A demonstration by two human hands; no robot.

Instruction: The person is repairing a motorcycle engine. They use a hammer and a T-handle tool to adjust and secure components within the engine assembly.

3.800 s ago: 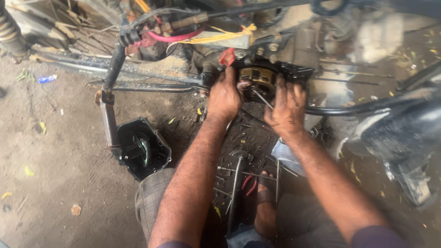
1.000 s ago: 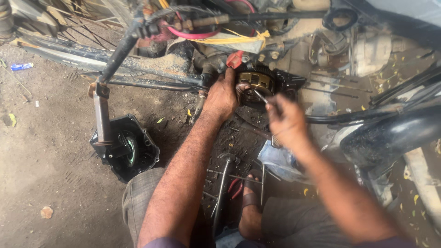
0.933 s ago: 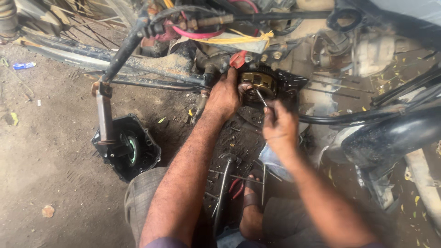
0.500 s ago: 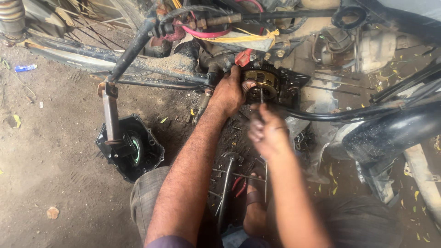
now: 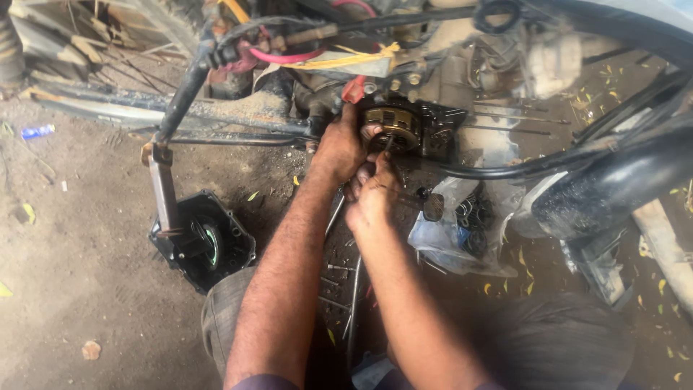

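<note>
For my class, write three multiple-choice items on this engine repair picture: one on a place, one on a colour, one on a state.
1. Where does the black engine cover lie?
A on the dirt, left of the arms
B on the engine
C in the plastic bag

2. What colour is the round clutch part?
A blue
B brassy gold
C white

3. How is the left hand?
A resting on the ground
B raised in the air
C pressed against the round part

Answers: A, it sits on the dirt; B, its metal looks golden; C, the fingers touch its edge.

left hand (image 5: 339, 148): arm outstretched, fingers curled, touching brass-coloured round part (image 5: 390, 128) | right hand (image 5: 373, 196): just below it, fingers bunched
</note>
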